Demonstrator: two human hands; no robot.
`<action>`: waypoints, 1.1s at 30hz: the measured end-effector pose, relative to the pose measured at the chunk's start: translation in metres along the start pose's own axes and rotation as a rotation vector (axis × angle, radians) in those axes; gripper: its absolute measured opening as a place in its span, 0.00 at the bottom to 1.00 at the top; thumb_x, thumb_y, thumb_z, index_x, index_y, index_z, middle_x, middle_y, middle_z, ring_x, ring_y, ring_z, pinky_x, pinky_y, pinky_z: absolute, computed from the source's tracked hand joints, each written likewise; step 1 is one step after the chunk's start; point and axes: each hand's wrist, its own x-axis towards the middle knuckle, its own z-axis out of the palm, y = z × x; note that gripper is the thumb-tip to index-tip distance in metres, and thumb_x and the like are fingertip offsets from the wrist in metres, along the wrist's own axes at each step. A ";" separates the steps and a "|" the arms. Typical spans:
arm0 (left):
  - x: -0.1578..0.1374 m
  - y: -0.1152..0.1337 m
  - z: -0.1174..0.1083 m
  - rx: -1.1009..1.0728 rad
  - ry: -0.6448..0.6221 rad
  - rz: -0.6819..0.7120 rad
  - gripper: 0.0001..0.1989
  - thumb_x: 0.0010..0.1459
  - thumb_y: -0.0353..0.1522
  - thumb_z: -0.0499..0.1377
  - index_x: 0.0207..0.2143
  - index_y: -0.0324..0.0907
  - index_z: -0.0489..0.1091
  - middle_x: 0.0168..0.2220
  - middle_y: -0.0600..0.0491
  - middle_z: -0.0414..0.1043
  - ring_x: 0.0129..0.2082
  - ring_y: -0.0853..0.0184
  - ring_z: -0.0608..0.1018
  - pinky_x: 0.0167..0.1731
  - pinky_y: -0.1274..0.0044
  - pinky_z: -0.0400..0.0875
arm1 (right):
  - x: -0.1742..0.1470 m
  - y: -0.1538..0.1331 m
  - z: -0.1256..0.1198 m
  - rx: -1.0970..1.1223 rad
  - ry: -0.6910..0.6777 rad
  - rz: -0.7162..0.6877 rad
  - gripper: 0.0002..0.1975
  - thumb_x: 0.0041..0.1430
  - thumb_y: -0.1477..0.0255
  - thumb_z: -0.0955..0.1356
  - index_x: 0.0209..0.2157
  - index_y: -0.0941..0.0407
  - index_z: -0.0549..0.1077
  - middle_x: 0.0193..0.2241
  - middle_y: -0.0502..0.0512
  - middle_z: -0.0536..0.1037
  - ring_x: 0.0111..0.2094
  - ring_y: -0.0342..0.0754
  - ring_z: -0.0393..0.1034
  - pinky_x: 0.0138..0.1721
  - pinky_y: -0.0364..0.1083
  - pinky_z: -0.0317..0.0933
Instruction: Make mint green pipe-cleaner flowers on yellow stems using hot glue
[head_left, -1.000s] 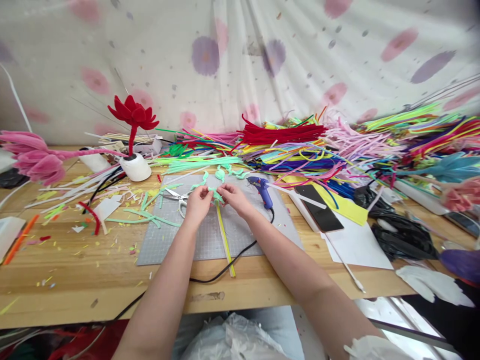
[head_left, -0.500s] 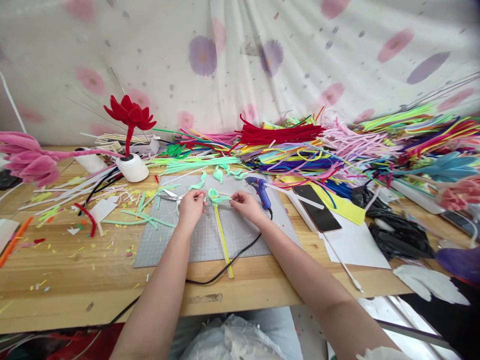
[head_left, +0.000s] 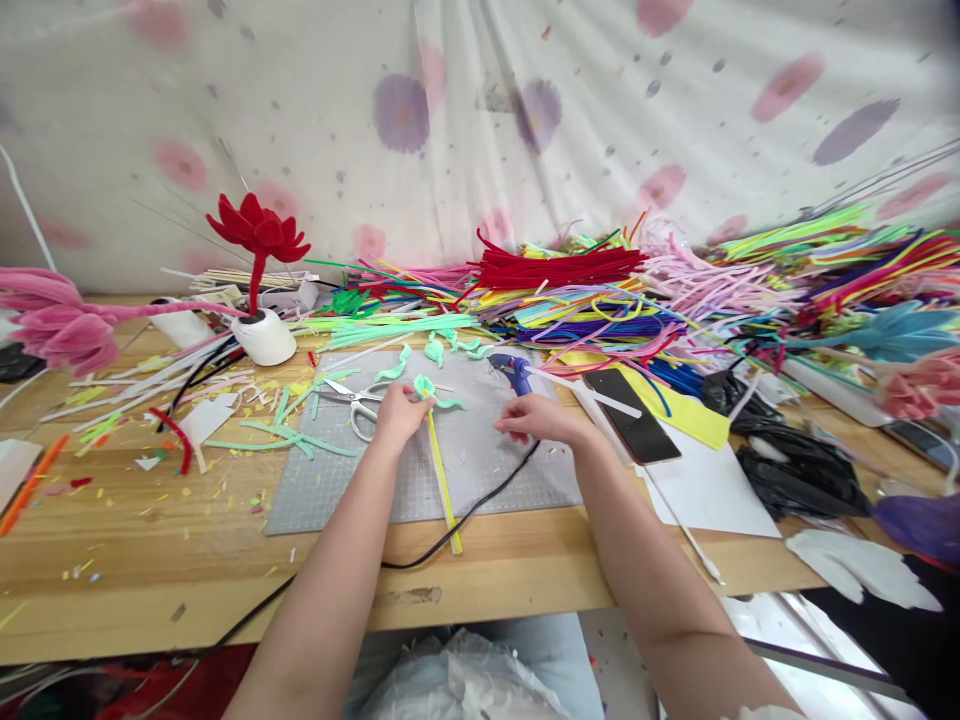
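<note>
The left hand (head_left: 403, 412) pinches a small green flower (head_left: 424, 386) at its fingertips. The flower has a yellow middle, and the fingers hide its near side. A wavy green leaf (head_left: 451, 404) pokes out just right of those fingers. A yellow stick (head_left: 445, 484) runs from under the flower toward the worktop (head_left: 525, 560) edge; I can't see where its top ends. Left of the fingers are scissors (head_left: 352, 400), partly behind the hand. The right hand (head_left: 541, 417) has bent fingers and covers the handle of a blue glue gun (head_left: 514, 374). I can't tell if they grip it. Its black cord (head_left: 487, 496) comes out below them.
</note>
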 end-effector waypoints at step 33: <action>0.002 0.003 -0.022 -0.424 -0.216 0.222 0.33 0.36 0.37 0.67 0.46 0.40 0.61 0.24 0.60 0.65 0.23 0.74 0.68 0.18 0.83 0.61 | 0.038 -0.019 0.018 0.489 0.510 -0.192 0.20 0.46 0.53 0.67 0.19 0.58 0.68 0.12 0.47 0.62 0.14 0.37 0.54 0.16 0.40 0.50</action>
